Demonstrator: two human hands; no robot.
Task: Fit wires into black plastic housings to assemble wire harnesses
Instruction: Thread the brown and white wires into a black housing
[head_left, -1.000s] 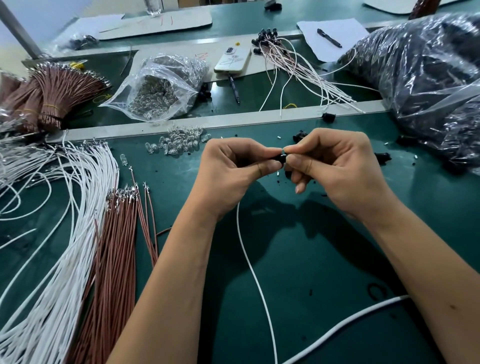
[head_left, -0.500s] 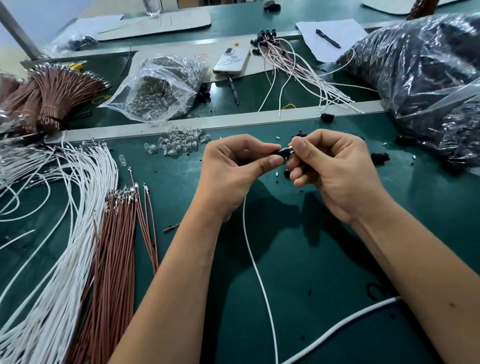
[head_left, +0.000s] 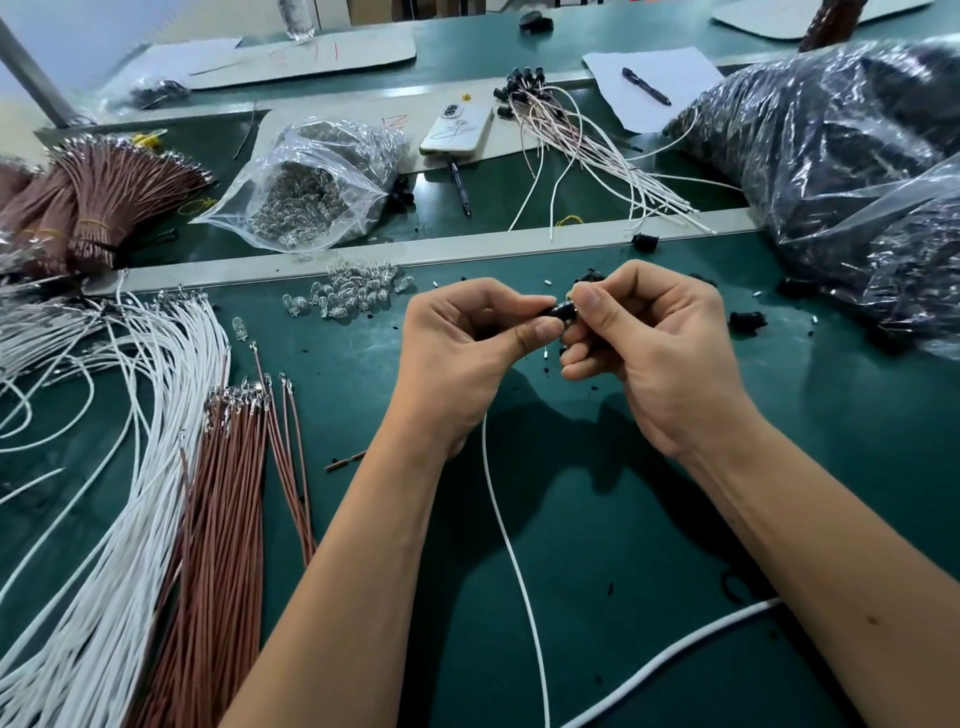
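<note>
Along the left edge of the green work mat (head_left: 597, 519) lies a fan of loose white wires (head_left: 119, 467), and just beside it a sheaf of brown wires (head_left: 223, 493) with metal terminals at their far ends. Near the mat's far edge sits a small heap of clear bulbs (head_left: 353, 293).

Over the middle of the mat, the left hand (head_left: 462, 353) has its fingers curled, thumb and forefinger pinching the near end of a small black plastic housing (head_left: 563, 312). A single white wire (head_left: 514, 561) runs from under this hand towards the near edge; whether its tip is already seated in the housing is hidden by the fingers. The right hand (head_left: 654, 353) pinches the housing's other end, thumb on top, remaining fingers folded beneath.

The step in hand looks like pressing that wire's terminal home. The next move probably calls for a firm, straight push while both pinches keep the housing from twisting, then a brown wire from the sheaf.

Spare black housings (head_left: 748, 319) lie scattered towards the right edge, below a large bag of black parts (head_left: 841, 171).
</note>
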